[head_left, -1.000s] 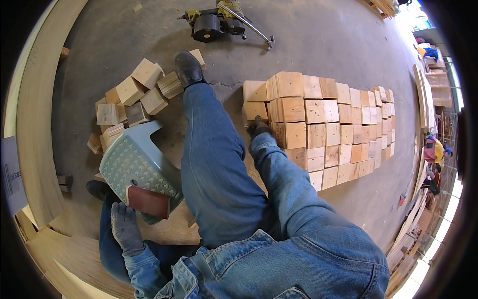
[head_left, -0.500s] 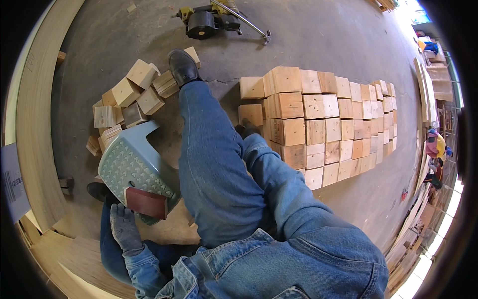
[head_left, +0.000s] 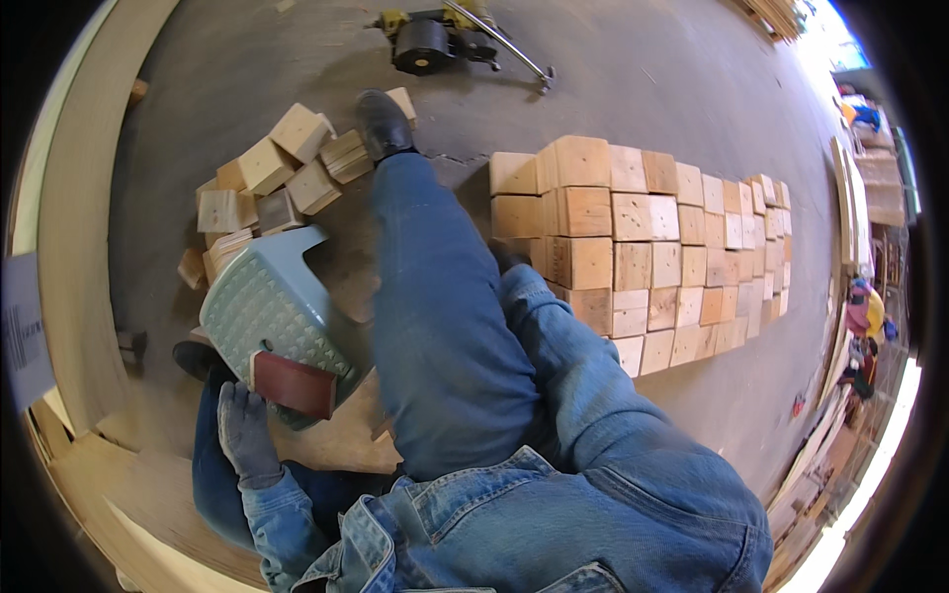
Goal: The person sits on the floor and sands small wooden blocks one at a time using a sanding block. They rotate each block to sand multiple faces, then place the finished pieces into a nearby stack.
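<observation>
My left hand (head_left: 243,430), in a grey glove, rests over my bent left leg with its fingers stretched out and nothing in them. Beside its fingertips, a dark red rectangular block (head_left: 295,385) with a pale end lies on a light blue plastic step stool (head_left: 259,308). My right hand (head_left: 508,256), in a dark glove, reaches past my knee to the near left end of a stack of wooden blocks (head_left: 583,211). It is against the lower blocks there, next to an end block (head_left: 517,215). My knee and the shadow hide most of its fingers.
Loose wooden blocks (head_left: 265,165) lie heaped beyond the stool, close to my black shoe (head_left: 384,123). A nail gun (head_left: 425,44) and a hammer (head_left: 504,42) are on the concrete floor ahead. Long boards (head_left: 79,227) stand along the left; more timber lines the right.
The view has shifted slightly, so things sit further right. The end block near my right hand has moved up against the one beyond it, closing the gap. My left hand stays beside the stool.
</observation>
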The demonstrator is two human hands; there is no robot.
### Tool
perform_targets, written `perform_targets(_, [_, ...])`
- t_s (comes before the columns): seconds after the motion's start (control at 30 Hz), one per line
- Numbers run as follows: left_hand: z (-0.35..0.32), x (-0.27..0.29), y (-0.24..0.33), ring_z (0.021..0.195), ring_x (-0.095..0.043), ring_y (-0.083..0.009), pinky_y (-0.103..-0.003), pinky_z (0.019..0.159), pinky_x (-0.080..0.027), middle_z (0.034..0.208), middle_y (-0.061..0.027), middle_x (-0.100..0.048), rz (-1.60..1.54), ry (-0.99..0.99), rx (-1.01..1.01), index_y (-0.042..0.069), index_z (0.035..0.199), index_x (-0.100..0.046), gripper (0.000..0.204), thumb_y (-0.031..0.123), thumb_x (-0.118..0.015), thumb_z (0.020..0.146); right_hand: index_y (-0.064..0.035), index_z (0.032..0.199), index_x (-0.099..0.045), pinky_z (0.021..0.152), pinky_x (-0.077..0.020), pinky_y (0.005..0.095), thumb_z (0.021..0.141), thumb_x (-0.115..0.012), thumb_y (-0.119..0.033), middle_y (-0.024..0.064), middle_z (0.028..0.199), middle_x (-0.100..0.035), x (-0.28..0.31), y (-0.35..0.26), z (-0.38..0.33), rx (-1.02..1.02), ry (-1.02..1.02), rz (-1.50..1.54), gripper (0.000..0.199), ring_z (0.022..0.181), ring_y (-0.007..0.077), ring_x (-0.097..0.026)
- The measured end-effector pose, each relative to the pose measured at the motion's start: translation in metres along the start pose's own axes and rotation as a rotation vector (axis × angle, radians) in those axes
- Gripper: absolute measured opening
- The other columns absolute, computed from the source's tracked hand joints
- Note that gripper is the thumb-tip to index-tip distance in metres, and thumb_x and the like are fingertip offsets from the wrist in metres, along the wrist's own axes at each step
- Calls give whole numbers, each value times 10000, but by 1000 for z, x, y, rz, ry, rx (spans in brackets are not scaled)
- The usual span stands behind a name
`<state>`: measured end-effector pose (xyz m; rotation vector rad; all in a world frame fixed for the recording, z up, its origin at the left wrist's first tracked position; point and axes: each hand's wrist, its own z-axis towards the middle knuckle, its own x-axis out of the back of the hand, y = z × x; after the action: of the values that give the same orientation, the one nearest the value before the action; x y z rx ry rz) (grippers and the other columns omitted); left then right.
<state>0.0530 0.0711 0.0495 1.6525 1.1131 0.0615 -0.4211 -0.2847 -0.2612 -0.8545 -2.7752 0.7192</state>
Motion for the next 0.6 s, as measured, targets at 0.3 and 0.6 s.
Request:
perform_targets(0.3, [-8, -21, 2, 1132, -749, -279, -427, 1002, -634, 1286, -166, -752, 45, 208, -111, 9, 1447, -637, 367, 111, -627, 1094, -20, 1243, -766, 906, -602, 406, 945, -813, -311, 160, 1202, -769, 59, -18, -54, 61, -233, -510, 419, 1061, 285, -733])
perform_targets(0.6, [-21, -33, 11, 1138, -745, -269, -417, 983, -631, 1248, -148, -769, -58, 174, -246, 25, 1383, -691, 316, 101, -646, 1080, -22, 1247, -772, 947, -590, 398, 943, -805, -288, 152, 1211, -775, 78, -54, -99, 292, -304, -883, 405, 1089, 282, -730])
